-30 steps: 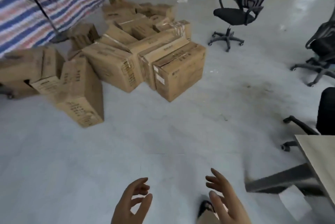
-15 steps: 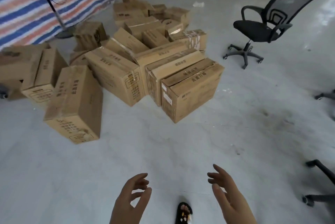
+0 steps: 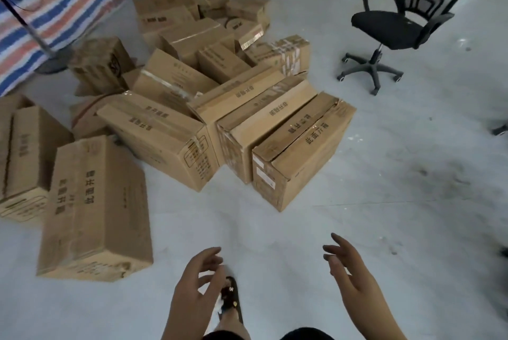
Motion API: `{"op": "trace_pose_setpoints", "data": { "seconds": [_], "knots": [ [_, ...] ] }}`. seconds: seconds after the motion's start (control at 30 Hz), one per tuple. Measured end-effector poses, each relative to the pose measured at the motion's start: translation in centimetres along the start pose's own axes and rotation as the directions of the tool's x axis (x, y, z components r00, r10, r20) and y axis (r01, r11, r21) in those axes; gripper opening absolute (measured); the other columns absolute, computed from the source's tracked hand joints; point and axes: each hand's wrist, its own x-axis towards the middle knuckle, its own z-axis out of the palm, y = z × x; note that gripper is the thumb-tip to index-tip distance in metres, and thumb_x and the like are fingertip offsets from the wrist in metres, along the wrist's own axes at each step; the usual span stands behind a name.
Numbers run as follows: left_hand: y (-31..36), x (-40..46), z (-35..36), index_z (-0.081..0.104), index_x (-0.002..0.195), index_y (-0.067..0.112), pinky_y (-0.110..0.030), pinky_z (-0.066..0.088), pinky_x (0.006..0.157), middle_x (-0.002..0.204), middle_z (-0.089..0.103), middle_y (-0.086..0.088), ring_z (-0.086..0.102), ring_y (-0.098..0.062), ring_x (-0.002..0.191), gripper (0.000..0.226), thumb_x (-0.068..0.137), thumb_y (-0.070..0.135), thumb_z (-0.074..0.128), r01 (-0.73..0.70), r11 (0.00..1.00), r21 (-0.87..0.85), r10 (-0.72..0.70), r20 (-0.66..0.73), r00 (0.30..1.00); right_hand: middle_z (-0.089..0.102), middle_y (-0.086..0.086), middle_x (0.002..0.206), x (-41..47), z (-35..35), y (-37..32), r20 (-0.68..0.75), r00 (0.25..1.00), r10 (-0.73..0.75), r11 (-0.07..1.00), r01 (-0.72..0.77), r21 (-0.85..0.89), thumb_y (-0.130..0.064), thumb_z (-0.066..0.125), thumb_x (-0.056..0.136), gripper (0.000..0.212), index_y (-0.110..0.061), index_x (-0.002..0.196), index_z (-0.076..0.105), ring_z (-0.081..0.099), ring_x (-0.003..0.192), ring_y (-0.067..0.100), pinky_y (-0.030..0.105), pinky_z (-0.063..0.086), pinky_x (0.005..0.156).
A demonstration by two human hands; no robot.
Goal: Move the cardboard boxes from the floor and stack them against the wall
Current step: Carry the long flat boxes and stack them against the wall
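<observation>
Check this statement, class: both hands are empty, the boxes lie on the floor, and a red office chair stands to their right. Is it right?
Not quite: the head view shows the office chair is black, not red. The left hand and right hand are empty, and the boxes lie on the floor.

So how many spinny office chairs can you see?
1 whole office chair, black, stands at the upper right on the grey floor, right of the cardboard boxes. Dark bits at the right edge may belong to more chairs.
</observation>
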Motion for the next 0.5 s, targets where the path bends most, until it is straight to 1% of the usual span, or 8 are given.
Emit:
{"op": "trace_pose_setpoints", "data": {
  "seconds": [0.03,0.07,0.13,0.2,0.27,0.33,0.4,0.5],
  "knots": [
    [0.6,2.5,-1.0,0.065,0.093,0.041,-0.007,0.047,0.071,0.093,0.068,0.003,0.061,-0.001,0.09,0.043,0.085,-0.001,0.06,-0.01,1.0,0.017,0.01,0.034,0.999,0.065,-0.013,0.11,1.4,1.3,-1.0,-0.023,1.0,0.005,1.0,-0.005,0.004,-0.013,0.053,0.093,0.038,-0.043,0.116,0.049,0.06,0.1,-0.003,0.018,0.049,0.081],
    [1.1,4.8,-1.8,0.065,0.095,0.04,-0.009,0.048,0.072,0.096,0.067,0.008,0.061,-0.003,0.092,0.04,0.086,0.001,0.06,-0.017,0.999,0.038,0.014,0.07,0.997,0.066,-0.014,0.107,2.8,2.4,-2.0,-0.04,0.999,0.011,1.0,-0.011,0.004,-0.013,0.053,0.092,0.038,-0.044,0.115,0.049,0.06,0.1,-0.003,0.017,0.049,0.081],
    [1.6,9.4,-2.8,0.066,0.097,0.035,-0.011,0.049,0.075,0.097,0.064,0.016,0.061,-0.004,0.093,0.031,0.087,0.006,0.06,-0.014,0.996,0.084,0.001,0.149,0.989,0.066,-0.014,0.108,5.6,4.1,-3.1,-0.068,0.997,0.033,0.999,-0.033,0.003,-0.015,0.053,0.092,0.038,-0.043,0.117,0.048,0.059,0.1,-0.004,0.006,0.045,0.077],
    [2.2,13.7,-2.8,0.061,0.102,0.031,-0.01,0.048,0.077,0.095,0.064,0.014,0.06,-0.001,0.093,0.027,0.089,0.008,0.06,-0.02,0.992,0.123,-0.006,0.212,0.977,0.062,-0.014,0.113,8.3,5.1,-3.9,-0.107,0.992,0.068,0.998,-0.067,0.01,-0.017,0.051,0.093,0.036,-0.044,0.118,0.047,0.058,0.101,-0.007,0.002,0.042,0.074],
    [2.8,18.1,-2.1,0.06,0.104,0.029,-0.007,0.046,0.076,0.094,0.065,0.007,0.059,0.001,0.094,0.024,0.09,0.01,0.059,-0.013,0.988,0.156,-0.03,0.271,0.962,0.061,-0.016,0.115,11.2,5.5,-4.2,-0.15,0.983,0.109,0.994,-0.106,0.028,-0.021,0.05,0.094,0.034,-0.046,0.117,0.045,0.058,0.101,-0.006,0.008,0.044,0.074],
    [3.0,22.5,-0.6,0.059,0.105,0.028,-0.006,0.045,0.076,0.099,0.064,0.006,0.058,0.003,0.096,0.022,0.091,0.012,0.058,-0.014,0.981,0.194,-0.05,0.321,0.946,0.059,-0.018,0.116,14.2,5.7,-4.1,-0.181,0.971,0.158,0.987,-0.154,0.04,-0.026,0.048,0.095,0.031,-0.046,0.118,0.044,0.058,0.103,-0.002,0.012,0.043,0.077],
    [2.8,26.8,1.3,0.057,0.104,0.031,-0.006,0.045,0.076,0.101,0.063,0.006,0.057,0.004,0.097,0.022,0.091,0.013,0.058,-0.033,0.972,0.233,-0.053,0.354,0.934,0.059,-0.018,0.117,17.6,5.8,-3.4,-0.203,0.957,0.205,0.979,-0.199,0.052,-0.029,0.047,0.095,0.031,-0.043,0.121,0.043,0.058,0.106,0.001,0.013,0.042,0.078],
    [2.3,32.8,4.7,0.057,0.107,0.031,-0.004,0.044,0.074,0.102,0.062,0.009,0.056,0.007,0.096,0.021,0.091,0.017,0.058,-0.031,0.959,0.281,-0.078,0.37,0.926,0.058,-0.017,0.115,23.1,5.9,-2.1,-0.197,0.942,0.271,0.962,-0.26,0.081,-0.028,0.047,0.095,0.031,-0.039,0.124,0.043,0.057,0.105,-0.001,0.008,0.043,0.075]
  ]
}}
